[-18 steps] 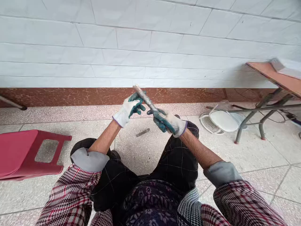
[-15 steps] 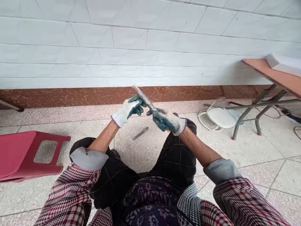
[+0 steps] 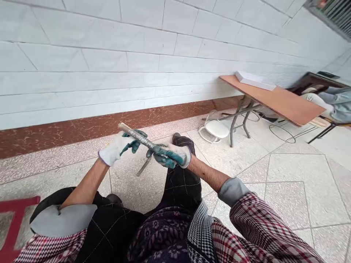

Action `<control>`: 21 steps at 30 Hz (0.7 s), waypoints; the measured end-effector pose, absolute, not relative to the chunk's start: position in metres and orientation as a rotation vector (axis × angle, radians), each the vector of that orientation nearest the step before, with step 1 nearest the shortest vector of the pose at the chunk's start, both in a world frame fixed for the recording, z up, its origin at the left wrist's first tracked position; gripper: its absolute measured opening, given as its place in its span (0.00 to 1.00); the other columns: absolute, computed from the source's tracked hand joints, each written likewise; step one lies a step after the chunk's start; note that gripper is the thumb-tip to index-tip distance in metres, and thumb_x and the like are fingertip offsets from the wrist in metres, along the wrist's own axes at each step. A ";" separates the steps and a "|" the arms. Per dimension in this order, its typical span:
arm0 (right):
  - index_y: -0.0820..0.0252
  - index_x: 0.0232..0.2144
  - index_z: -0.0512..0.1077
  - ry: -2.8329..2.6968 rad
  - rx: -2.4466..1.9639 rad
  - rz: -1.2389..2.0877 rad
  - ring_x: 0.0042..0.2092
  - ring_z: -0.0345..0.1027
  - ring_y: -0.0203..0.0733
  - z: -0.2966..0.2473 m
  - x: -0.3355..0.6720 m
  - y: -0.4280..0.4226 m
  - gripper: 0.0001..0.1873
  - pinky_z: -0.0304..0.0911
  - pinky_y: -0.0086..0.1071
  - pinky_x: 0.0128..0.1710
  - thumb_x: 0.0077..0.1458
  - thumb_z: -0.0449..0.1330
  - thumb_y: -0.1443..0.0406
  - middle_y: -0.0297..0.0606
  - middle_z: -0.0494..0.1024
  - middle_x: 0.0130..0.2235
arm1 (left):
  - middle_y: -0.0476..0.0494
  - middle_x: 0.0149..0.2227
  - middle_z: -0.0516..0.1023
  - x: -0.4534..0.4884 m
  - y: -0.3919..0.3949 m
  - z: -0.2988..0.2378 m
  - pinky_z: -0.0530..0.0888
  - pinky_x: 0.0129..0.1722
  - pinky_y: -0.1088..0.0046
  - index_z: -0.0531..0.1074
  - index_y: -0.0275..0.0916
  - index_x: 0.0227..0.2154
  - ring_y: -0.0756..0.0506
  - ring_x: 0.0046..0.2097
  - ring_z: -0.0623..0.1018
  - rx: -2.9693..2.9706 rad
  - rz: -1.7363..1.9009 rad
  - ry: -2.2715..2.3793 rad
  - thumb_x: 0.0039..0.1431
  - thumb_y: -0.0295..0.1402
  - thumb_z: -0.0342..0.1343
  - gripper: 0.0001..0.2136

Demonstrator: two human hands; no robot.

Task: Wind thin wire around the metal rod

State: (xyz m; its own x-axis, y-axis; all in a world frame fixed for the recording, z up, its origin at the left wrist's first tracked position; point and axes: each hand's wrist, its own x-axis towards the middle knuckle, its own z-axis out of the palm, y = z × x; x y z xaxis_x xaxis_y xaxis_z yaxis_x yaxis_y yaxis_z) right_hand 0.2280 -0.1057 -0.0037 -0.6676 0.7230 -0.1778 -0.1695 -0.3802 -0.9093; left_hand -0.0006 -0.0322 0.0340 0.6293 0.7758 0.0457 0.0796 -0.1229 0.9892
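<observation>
In the head view I hold up a stick [image 3: 141,138] tightly wound with silvery wire, slanting from upper left to lower right. Its upper-left end is bare and pale. My right hand [image 3: 172,155], in a white glove with green coated palm, is closed around the lower-right end. My left hand [image 3: 120,146], gloved alike, has its fingers curled behind and under the stick near the bare end; the stick hides part of its grip. On the floor below lies a narrow flat grey strip [image 3: 144,168], partly covered by the right hand.
A folding table [image 3: 279,102] with a white box [image 3: 255,80] stands at right. Near its legs is a low white chair [image 3: 216,128]. A person [image 3: 333,104] sits beyond the table. A red stool [image 3: 16,219] is at lower left. The tiled wall [image 3: 109,84] runs ahead.
My view has swung to the right, showing more of the table and a seated person. The wire-wound stick stays between my hands and now lies at a flatter slant.
</observation>
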 end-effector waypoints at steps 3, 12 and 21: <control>0.62 0.41 0.70 -1.266 -0.962 1.874 0.15 0.48 0.28 0.000 0.232 -0.109 0.20 0.49 0.23 0.09 0.61 0.63 0.51 0.22 0.62 0.19 | 0.52 0.16 0.63 0.005 -0.030 0.027 0.58 0.20 0.75 0.61 0.40 0.16 0.54 0.19 0.62 1.592 0.773 0.875 0.54 0.28 0.55 0.13; 0.57 0.37 0.70 -1.627 -1.654 1.037 0.22 0.64 0.35 -0.017 0.230 -0.072 0.07 0.60 0.28 0.19 0.55 0.64 0.63 0.27 0.69 0.25 | 0.54 0.18 0.64 0.019 -0.032 0.010 0.55 0.19 0.75 0.67 0.39 0.23 0.54 0.19 0.61 1.659 0.653 1.302 0.59 0.29 0.58 0.10; 0.57 0.46 0.75 -1.912 -1.424 0.728 0.36 0.73 0.45 -0.020 0.226 -0.043 0.16 0.67 0.37 0.35 0.58 0.64 0.57 0.39 0.80 0.37 | 0.56 0.18 0.60 0.006 -0.026 -0.003 0.54 0.19 0.73 0.72 0.38 0.28 0.54 0.19 0.56 1.204 1.038 1.253 0.62 0.37 0.59 0.09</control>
State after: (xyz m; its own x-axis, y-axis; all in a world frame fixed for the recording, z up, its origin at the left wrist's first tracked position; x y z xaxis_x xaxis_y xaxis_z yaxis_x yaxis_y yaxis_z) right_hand 0.2258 -0.0433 -0.0202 -0.2102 0.9638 0.1639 0.6104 0.2603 -0.7481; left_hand 0.0062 -0.0256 -0.0029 0.0708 0.9905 -0.1180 0.0686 0.1132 0.9912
